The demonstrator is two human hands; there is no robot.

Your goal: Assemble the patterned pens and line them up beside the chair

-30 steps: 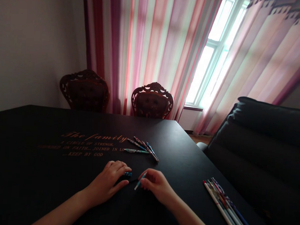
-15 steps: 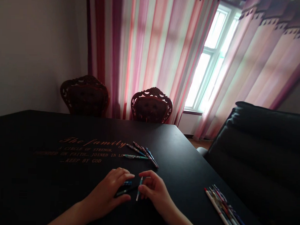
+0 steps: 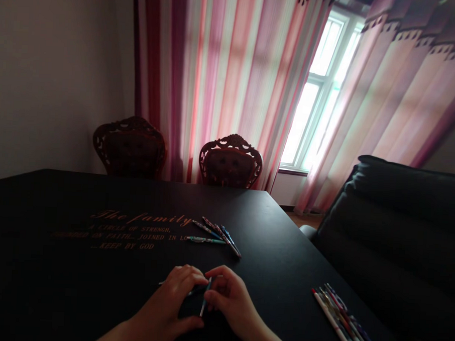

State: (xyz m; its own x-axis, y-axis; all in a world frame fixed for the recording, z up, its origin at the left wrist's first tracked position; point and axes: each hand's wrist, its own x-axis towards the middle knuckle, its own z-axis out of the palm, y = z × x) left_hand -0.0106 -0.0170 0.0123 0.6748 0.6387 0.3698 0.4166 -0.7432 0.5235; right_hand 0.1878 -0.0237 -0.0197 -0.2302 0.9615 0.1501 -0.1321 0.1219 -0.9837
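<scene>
Between the thumb and index finger of my right hand (image 3: 229, 294) is a short, thin blue pen part (image 3: 203, 304) with a pale tip, tilted and pointing down toward me. My left hand (image 3: 176, 296) curves beside it, its thumb apart from its fingers. The left fingertips are close to the part's upper end and the thumb lies near its lower end; whether they touch it I cannot tell. Under and behind my left hand lie other pen pieces (image 3: 195, 291), mostly hidden. Beyond my hands, several patterned pens (image 3: 224, 235) lie crossed in a loose pile.
The black table (image 3: 75, 289) carries printed gold lettering. On its right edge lies a bundle of several pens (image 3: 343, 319). Two carved chairs (image 3: 230, 165) stand behind the table, before striped curtains. A dark padded seat (image 3: 401, 238) flanks the right side.
My left hand has moved right and slightly down, nearer my right hand, and now covers more of the pieces beneath it. The held pen part has shifted slightly left and toward me.
</scene>
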